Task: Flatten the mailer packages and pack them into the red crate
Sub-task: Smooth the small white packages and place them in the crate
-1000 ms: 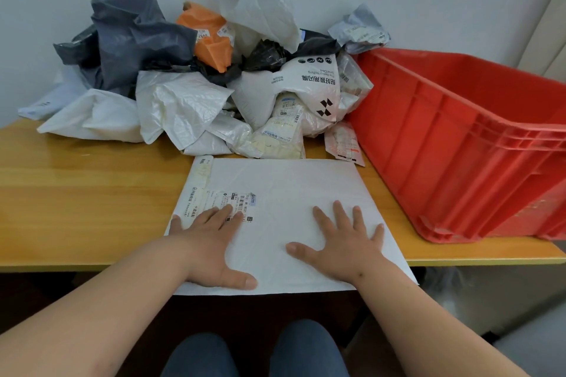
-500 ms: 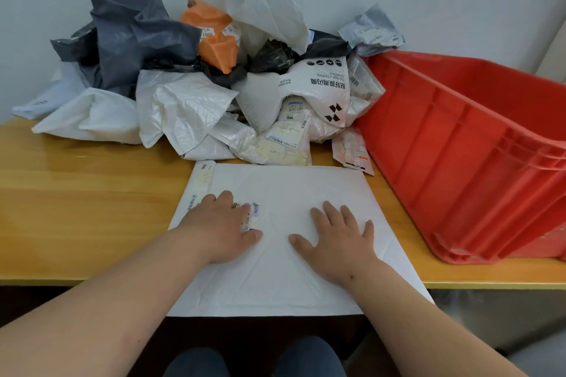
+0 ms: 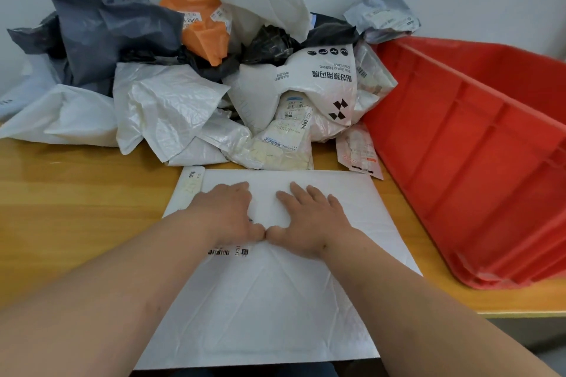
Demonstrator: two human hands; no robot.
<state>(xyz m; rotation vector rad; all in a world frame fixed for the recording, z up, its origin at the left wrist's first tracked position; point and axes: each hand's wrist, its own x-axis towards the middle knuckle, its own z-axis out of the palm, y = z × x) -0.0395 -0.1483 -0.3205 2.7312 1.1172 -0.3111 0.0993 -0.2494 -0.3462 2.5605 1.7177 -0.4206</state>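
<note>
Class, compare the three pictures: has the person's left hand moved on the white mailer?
Yes. The left hand has slid away from the table's near edge toward the pile, until its thumb touches the right hand.

Both forearms are bare to the frame edge with no sleeves, watch or rings visible, the left hand (image 3: pixel 228 211) and right hand (image 3: pixel 315 220) are ungloved, and dark blue trousers (image 3: pixel 260 372) cover the knees.

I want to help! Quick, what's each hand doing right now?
Left hand: open, palm down, pressing the white mailer, gripping nothing.
Right hand: open, palm down on the same mailer, gripping nothing.
</note>
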